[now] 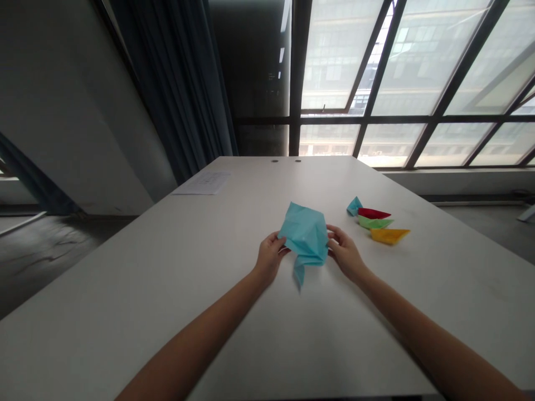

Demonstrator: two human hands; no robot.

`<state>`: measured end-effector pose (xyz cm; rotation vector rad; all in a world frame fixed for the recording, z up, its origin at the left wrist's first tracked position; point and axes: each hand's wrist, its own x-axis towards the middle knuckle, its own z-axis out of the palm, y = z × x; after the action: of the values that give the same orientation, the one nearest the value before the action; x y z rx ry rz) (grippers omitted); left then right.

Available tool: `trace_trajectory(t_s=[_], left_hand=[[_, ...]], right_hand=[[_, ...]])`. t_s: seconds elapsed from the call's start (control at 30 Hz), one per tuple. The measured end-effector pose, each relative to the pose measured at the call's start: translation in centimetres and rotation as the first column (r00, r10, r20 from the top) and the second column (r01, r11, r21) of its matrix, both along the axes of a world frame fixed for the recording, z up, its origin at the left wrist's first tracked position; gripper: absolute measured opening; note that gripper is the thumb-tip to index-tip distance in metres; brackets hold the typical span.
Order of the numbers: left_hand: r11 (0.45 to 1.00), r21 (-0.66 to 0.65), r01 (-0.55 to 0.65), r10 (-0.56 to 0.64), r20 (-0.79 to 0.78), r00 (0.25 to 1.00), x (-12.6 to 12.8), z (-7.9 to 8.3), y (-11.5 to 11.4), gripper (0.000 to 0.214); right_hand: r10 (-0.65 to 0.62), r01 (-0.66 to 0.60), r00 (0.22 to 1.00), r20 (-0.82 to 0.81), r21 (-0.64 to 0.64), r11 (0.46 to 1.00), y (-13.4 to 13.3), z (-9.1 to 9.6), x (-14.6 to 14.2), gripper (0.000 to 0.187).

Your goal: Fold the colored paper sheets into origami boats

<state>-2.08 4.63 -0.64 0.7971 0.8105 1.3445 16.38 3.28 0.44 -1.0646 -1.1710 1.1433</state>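
Note:
A light blue sheet of origami paper point(304, 227), creased and partly folded, is held up over the white table between my two hands. My left hand point(271, 255) pinches its left edge between thumb and fingers. On the opposite edge, my right hand point(343, 249) grips the paper the same way. A narrow pointed flap hangs from the sheet's lower side, toward me. The fingertips behind the paper are partly hidden.
To the right on the table point(200, 334) lie folded paper pieces: a blue one point(355, 206), a red one point(374, 214), a green one point(375, 223) and a yellow one point(389, 236). A printed sheet point(203, 182) rests near the left edge. Windows and a dark curtain point(179, 83) stand beyond.

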Motion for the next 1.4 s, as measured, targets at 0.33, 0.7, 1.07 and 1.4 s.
trace_trajectory(t_s=[0.33,0.7,1.07,1.4], left_hand=[[0.961,-0.025,0.276,-0.275,0.02,0.961,0.6,0.8,-1.7,0.05],[0.991,0.035,0.126,-0.127,0.033,0.991,0.6,-0.4,-0.6,0.043],[0.999,-0.022,-0.035,0.037,0.106,0.994,-0.1,-0.5,0.3,0.031],[0.992,-0.117,-0.037,0.048,0.097,0.994,-0.8,0.0,0.7,0.031]], right_hand=[[0.012,-0.021,0.986,0.165,0.05,0.999,-0.3,-0.4,-0.3,0.031],[-0.115,0.086,0.94,0.32,0.101,0.991,0.2,-0.9,0.3,0.024],[-0.063,-0.033,0.957,-0.285,-0.319,0.947,0.4,-0.1,0.8,0.009],[-0.186,0.072,0.914,-0.359,-0.309,0.948,0.8,-0.6,0.9,0.007]])
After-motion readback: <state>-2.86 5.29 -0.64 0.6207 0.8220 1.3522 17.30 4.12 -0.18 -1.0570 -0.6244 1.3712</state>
